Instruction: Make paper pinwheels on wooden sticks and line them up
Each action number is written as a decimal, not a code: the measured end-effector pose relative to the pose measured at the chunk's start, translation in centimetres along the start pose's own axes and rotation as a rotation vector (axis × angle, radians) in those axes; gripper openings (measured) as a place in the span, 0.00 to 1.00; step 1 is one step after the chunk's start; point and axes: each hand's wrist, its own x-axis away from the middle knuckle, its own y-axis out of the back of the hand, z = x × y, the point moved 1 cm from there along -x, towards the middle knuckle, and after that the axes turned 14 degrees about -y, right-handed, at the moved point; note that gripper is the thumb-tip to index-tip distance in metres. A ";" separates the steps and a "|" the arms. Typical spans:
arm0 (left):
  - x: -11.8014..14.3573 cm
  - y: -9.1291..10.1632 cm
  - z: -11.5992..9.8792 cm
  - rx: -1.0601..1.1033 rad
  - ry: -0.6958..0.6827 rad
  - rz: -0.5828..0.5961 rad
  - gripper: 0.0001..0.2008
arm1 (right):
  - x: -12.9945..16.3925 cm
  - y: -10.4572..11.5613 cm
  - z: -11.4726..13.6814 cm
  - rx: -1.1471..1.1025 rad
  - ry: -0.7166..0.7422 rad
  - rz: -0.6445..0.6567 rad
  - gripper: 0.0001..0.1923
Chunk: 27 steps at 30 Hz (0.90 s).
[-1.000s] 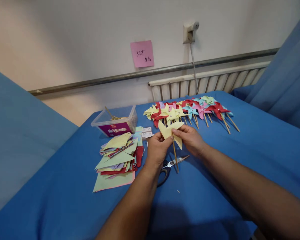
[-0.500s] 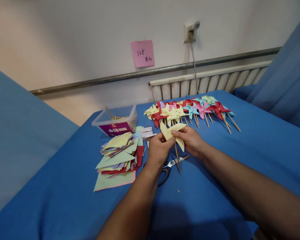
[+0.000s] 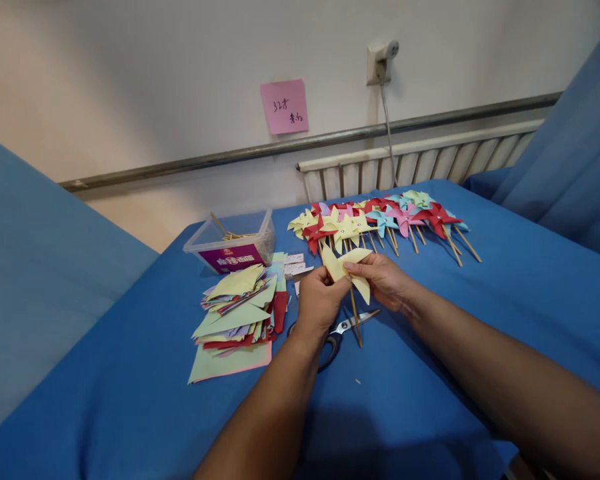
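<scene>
Both hands, left hand (image 3: 319,300) and right hand (image 3: 383,280), pinch the yellow pinwheel (image 3: 344,265) just above the scissors (image 3: 337,333), keeping its folded flaps on the stick (image 3: 355,317).

near: bare cloth (image 3: 390,400) | left: paper stack (image 3: 235,313) | far: pinwheels (image 3: 380,223)

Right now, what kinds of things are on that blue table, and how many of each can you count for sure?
Scissors: 1
Clear plastic tub: 1
Stack of cut paper: 1
Row of finished pinwheels: 1, too overlapped to count singly
Yellow pinwheel on a stick, held by left hand and right hand: 1
Total: 5
</scene>
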 end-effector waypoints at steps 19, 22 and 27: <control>0.1 0.0 -0.3 -0.020 -0.019 0.019 0.15 | 0.0 0.6 0.0 0.021 -0.052 0.010 0.12; 0.0 0.1 -0.3 -0.016 -0.025 0.035 0.14 | -0.1 0.9 0.0 0.030 -0.065 0.027 0.11; 0.0 0.1 -0.8 0.092 0.028 0.043 0.16 | 0.0 1.1 0.5 0.040 -0.052 0.066 0.10</control>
